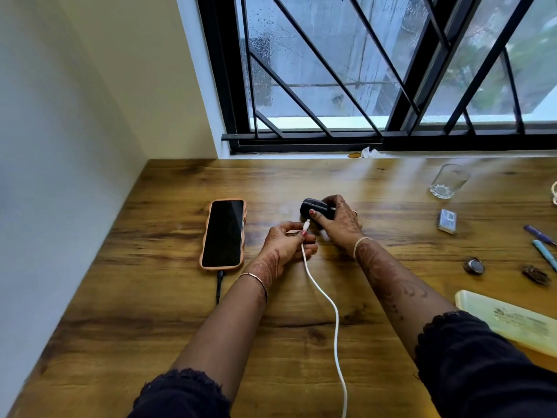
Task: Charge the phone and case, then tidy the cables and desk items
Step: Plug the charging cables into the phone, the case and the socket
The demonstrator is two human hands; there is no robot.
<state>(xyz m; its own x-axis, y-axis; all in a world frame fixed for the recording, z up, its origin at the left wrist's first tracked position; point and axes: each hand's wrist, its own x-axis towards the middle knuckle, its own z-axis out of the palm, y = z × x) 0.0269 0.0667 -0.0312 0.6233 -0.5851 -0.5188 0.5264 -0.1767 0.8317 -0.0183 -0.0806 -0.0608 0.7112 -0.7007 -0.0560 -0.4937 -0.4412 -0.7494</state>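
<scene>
A phone (223,233) in a peach wavy cover lies face up on the wooden desk (180,312), with a black cable (219,286) plugged into its near end. My right hand (339,220) grips a small dark case (310,206) just above the desk. My left hand (286,242) pinches the plug of a white cable (327,300), its tip right at the case's near side. Whether the plug is seated in the case is hidden by my fingers. The white cable trails back toward me and off the bottom edge.
At the right are a glass (449,181), a small grey box (447,221), two pens (542,245), a round metal item (473,266), a brown clip (536,276) and a yellowish flat case (512,324). A wall borders the left, a barred window the far edge.
</scene>
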